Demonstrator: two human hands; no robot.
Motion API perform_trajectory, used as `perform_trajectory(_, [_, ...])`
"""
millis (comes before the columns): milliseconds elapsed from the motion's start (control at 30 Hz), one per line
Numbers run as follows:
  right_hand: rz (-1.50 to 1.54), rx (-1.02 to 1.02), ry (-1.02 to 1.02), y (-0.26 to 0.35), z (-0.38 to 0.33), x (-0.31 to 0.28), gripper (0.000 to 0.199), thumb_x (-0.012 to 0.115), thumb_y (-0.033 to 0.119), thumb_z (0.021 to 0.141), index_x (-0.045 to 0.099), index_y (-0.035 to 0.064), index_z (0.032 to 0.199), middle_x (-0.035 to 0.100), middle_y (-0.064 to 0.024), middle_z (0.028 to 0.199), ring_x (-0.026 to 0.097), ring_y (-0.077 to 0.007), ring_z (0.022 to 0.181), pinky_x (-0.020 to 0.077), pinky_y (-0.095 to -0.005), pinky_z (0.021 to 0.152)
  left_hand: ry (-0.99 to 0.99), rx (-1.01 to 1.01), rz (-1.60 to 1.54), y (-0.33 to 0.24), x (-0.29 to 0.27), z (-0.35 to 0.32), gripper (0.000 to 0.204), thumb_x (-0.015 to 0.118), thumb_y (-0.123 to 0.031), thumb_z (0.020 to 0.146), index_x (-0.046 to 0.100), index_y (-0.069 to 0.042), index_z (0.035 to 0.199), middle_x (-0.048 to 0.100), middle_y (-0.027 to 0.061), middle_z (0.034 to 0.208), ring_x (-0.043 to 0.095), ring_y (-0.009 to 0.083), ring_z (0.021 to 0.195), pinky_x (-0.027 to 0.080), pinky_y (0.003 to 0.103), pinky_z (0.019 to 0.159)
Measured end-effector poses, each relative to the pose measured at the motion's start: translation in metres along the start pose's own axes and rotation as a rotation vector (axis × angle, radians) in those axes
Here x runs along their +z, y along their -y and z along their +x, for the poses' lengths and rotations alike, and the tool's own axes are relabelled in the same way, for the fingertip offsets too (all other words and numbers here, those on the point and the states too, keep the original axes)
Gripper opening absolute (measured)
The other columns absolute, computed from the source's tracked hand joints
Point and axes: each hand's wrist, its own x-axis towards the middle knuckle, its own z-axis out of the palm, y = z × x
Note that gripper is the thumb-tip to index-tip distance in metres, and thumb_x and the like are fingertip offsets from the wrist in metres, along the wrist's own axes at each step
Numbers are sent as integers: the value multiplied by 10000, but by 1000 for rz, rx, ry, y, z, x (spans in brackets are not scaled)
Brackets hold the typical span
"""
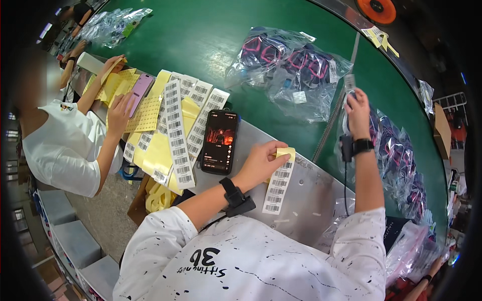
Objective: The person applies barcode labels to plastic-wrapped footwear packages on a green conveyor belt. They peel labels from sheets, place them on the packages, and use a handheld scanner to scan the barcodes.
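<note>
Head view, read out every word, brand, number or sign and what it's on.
I don't copy out wording, but here's where it stands:
Wearer's white shirt: dark letters and digits, legible.
Dark item, lower right: pale lettering, legible.
Label strip in the left hand: barcodes; print too small.
Loose label strips: barcodes; too small.
Phone: screen text too small.
Bag stickers: too small.

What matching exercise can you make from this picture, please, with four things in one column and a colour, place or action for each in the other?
Things:
1. left hand
2. black phone
3. purple phone
4. large tabletop

Descriptions:
A. green
B. by a co-worker's hand
C. pinching a label strip
D. between the left hand and the label pile

Pairs: 1-C, 2-D, 3-B, 4-A
</note>
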Motion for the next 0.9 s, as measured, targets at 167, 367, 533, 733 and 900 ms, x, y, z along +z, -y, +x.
perform_trajectory(167, [-215, -82, -174, -16, 91, -14, 664, 715, 58, 826, 425, 113, 1421, 522, -158, 1302, 574, -188, 1029, 482, -282, 785, -117, 116, 0, 22, -8, 2, 325, 641, -84, 920, 565, 30, 1214, 694, 106, 1004, 671, 97, 868, 528, 231, 715])
perform_trajectory(367, [-414, 75, -269, -32, 127, 41, 823, 743, 160, 821, 248, 112, 1476, 641, -87, 903, 606, -145, 666, 513, -275, 523, -69, 49, -20, 17, -10, 2, 332, 638, -69, 923, 559, 29, 1231, 698, 114, 1003, 676, 105, 850, 535, 233, 710])
perform_trajectory(533, [-583, 100, -315, -38, 148, 37, 851, 668, -68, 741, 286, 127, 1476, 640, -92, 831, 626, -172, 624, 531, -302, 488, -30, 19, -32, 10, -11, 1, 343, 623, -59, 931, 540, 27, 1253, 688, 120, 1039, 672, 124, 903, 545, 251, 755])
perform_trajectory(733, [-713, 88, -254, -1, 143, 8, 547, 687, -21, 730, 555, 79, 1251, 651, -98, 999, 659, -192, 793, 533, -353, 550, -3, 7, -54, 4, -10, -2, 337, 620, -52, 931, 538, 23, 1250, 680, 112, 1050, 665, 120, 900, 542, 249, 768])
perform_trajectory(900, [-231, 221, -70, -5, 167, -6, 127, 717, 163, 839, 614, 124, 903, 610, 6, 910, 558, -126, 873, 500, -293, 744, -11, 15, -47, 8, -11, -1, 336, 621, -22, 921, 542, 27, 1244, 672, 119, 1072, 658, 125, 921, 539, 253, 783])
